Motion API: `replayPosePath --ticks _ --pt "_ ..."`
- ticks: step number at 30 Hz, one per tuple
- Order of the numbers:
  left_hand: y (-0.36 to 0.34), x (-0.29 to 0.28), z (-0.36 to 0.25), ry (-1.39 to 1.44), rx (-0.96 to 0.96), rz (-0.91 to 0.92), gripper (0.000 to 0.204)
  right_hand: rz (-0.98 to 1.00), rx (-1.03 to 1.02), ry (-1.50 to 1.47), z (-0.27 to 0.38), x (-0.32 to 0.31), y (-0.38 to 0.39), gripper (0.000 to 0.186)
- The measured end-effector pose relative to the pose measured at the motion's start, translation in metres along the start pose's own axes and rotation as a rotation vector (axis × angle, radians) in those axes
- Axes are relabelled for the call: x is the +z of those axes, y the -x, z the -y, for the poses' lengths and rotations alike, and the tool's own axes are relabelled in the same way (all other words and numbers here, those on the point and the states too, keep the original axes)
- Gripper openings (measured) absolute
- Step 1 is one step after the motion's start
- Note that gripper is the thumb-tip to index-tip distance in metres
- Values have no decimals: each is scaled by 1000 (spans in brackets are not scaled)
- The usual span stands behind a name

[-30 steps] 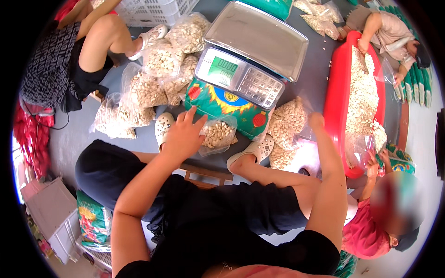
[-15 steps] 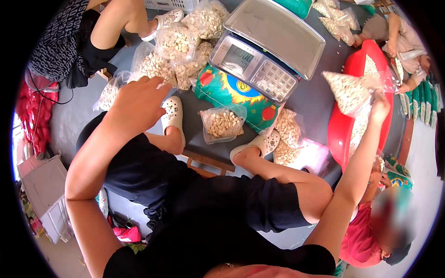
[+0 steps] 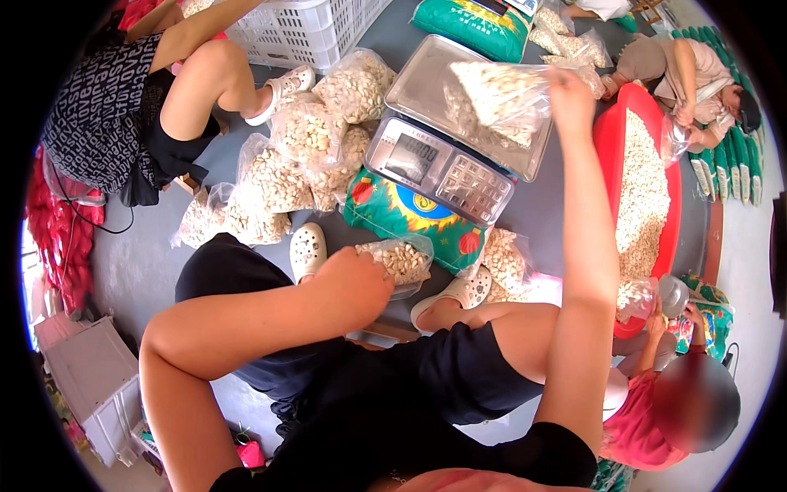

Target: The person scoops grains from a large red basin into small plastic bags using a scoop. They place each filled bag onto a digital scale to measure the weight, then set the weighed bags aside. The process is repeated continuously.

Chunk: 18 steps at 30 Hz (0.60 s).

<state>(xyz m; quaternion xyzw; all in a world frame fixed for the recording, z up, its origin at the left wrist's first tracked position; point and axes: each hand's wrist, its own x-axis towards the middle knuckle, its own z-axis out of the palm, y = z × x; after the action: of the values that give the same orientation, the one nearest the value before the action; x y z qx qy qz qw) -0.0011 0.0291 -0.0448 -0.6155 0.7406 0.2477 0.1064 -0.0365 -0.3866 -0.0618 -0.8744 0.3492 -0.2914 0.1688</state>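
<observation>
My right hand (image 3: 572,100) grips the top of a clear bag of pale pieces (image 3: 496,98), tilted over the steel tray of a digital scale (image 3: 414,82); whether the bag touches the tray I cannot tell. The scale sits on a green patterned sack (image 3: 381,201). My left hand (image 3: 357,279) is curled at the near side of a small bag of cream-coloured pieces (image 3: 406,261), in front of the sack; its fingertips are hidden, so what they grip is unclear.
Several filled bags (image 3: 279,184) lie left of the scale. A long red tub of flakes (image 3: 643,197) stands at the right, with co-workers (image 3: 701,78) beside it. Another person (image 3: 98,115) sits at left. A white crate (image 3: 316,37) and green sack (image 3: 463,25) are behind.
My right hand has lifted a bag from the red tub's side and brought it leftward over the scale. My left hand rose leftward with spread fingers, then came back beside the small bag, curled.
</observation>
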Motion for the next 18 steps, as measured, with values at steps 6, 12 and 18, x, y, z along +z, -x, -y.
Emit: replayPosePath --ticks 6,12,18 --pt "1 -4 -3 51 63 25 37 208 116 74 -17 -10 -11 54" --pt "5 -7 -2 29 60 -94 34 367 96 468 -33 -21 -9 35" --pt "8 -7 -5 56 78 -109 33 251 -211 909 38 -20 17 20"
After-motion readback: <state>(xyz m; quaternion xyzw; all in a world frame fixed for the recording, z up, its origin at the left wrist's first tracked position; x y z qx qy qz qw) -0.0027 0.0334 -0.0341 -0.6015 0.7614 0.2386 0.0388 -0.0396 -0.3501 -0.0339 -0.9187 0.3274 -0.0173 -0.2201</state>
